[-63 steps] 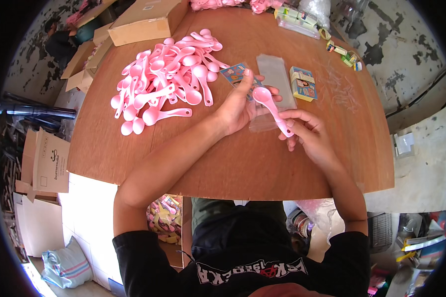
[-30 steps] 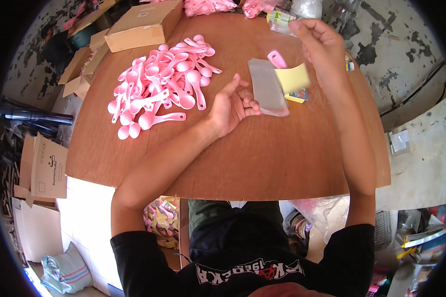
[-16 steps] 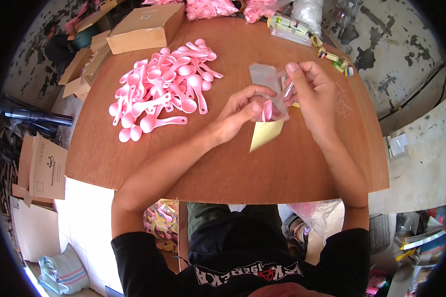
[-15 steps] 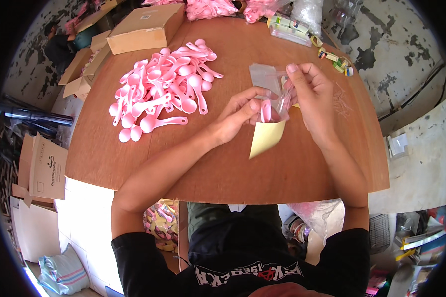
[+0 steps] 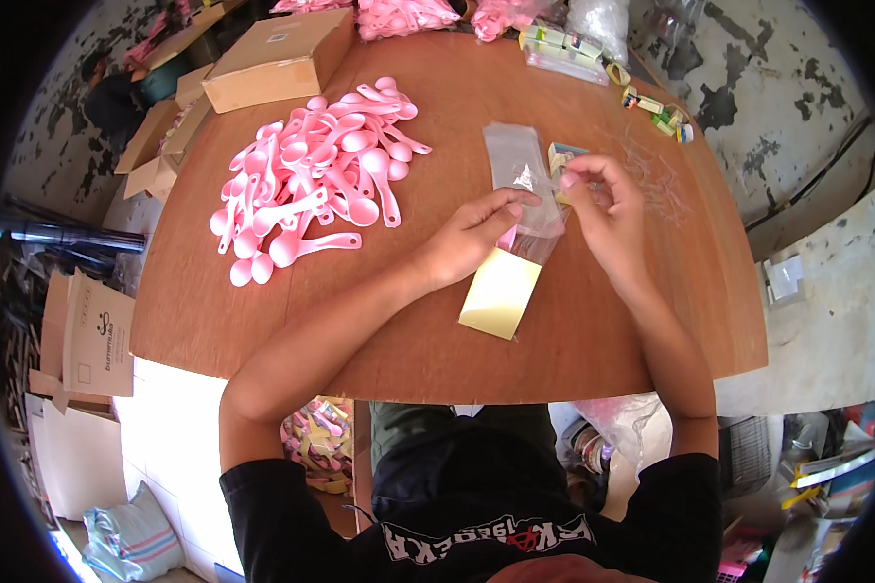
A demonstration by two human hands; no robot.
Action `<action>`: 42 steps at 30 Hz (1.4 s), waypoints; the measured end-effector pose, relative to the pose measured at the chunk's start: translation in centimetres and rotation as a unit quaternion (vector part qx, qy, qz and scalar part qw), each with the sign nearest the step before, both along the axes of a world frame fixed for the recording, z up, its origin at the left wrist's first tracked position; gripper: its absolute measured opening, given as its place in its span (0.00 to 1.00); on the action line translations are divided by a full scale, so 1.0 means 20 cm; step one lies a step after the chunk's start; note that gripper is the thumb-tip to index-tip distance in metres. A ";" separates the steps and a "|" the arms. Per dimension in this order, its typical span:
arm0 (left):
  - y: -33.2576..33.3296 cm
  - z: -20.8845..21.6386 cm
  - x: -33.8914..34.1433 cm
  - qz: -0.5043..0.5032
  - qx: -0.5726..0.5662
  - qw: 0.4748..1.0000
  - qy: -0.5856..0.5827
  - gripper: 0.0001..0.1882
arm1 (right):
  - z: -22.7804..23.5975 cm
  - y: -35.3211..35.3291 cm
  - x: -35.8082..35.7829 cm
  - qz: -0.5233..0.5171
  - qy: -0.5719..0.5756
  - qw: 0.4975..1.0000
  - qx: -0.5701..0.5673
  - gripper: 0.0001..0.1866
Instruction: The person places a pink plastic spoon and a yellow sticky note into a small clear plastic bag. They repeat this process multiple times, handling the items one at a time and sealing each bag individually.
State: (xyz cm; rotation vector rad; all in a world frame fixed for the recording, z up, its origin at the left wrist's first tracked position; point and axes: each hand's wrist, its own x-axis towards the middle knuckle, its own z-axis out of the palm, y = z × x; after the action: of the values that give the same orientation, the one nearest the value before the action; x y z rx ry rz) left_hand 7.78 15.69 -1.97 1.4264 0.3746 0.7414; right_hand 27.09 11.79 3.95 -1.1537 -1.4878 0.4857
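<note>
My left hand (image 5: 467, 236) is closed, thumb and fingers pinching the edge of a clear plastic bag (image 5: 540, 225). At the bag's lower end is a yellow card (image 5: 501, 294). A bit of a pink spoon (image 5: 507, 238) shows beside my left fingers; the rest of it is hidden. My right hand (image 5: 608, 207) is beside the bag's right edge, thumb and fingertips together, and whatever they hold is too small to name. Beyond the hands lie flat clear bags (image 5: 511, 148). A small box (image 5: 562, 155) is partly covered by my right hand.
A heap of pink spoons (image 5: 311, 175) covers the table's left side. A cardboard box (image 5: 280, 60) stands behind it. Pink-filled bags (image 5: 406, 17) line the far edge. Thin clear strips (image 5: 656, 185) lie at right, near small rolls (image 5: 663, 117). Another person (image 5: 112, 102) is far left.
The bag and yellow card have come down and left, and the card now faces up flat. My right hand has dropped slightly and moved apart from the bag's plastic.
</note>
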 end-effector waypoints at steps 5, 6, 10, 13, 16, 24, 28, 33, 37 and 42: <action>-0.06 -0.01 0.00 0.002 -0.004 1.000 0.029 0.21 | 0.05 -0.07 -0.04 0.009 -0.249 0.960 0.131 0.04; -0.07 0.01 0.01 0.008 0.003 0.999 0.034 0.20 | 0.05 -0.07 -0.03 -0.001 -0.282 0.948 0.144 0.04; -0.07 -0.03 0.02 -0.003 0.053 0.998 0.024 0.22 | 0.05 -0.08 -0.02 -0.011 -0.357 0.919 0.170 0.05; -0.05 -0.05 0.03 0.009 0.099 0.995 0.004 0.21 | 0.06 -0.09 -0.02 -0.006 -0.361 0.919 0.157 0.05; -0.05 -0.03 0.02 -0.010 0.088 0.996 0.024 0.20 | 0.07 -0.09 -0.03 0.006 -0.348 0.921 0.172 0.05; -0.07 0.02 0.00 0.010 0.003 1.000 0.014 0.21 | 0.09 -0.11 -0.01 0.057 -0.215 0.974 0.054 0.05; -0.09 0.01 0.01 0.016 0.015 1.000 0.006 0.19 | 0.10 -0.14 -0.03 0.034 -0.321 0.941 0.101 0.04; -0.11 0.06 0.00 0.010 0.125 0.988 0.092 0.18 | 0.10 -0.17 -0.05 -0.016 -0.431 0.891 0.143 0.03; -0.11 0.02 0.01 0.017 0.126 0.986 0.112 0.19 | 0.06 -0.16 -0.06 -0.062 -0.528 0.817 0.225 0.04; -0.09 0.01 0.00 0.005 0.171 0.977 0.130 0.20 | 0.01 -0.15 -0.08 -0.077 -0.552 0.800 0.222 0.04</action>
State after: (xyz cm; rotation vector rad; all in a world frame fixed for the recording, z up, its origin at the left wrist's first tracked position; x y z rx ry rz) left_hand 7.86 13.80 -1.70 1.8581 0.4724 0.6488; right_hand 25.56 8.71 4.17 -1.1830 -2.2744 -0.7971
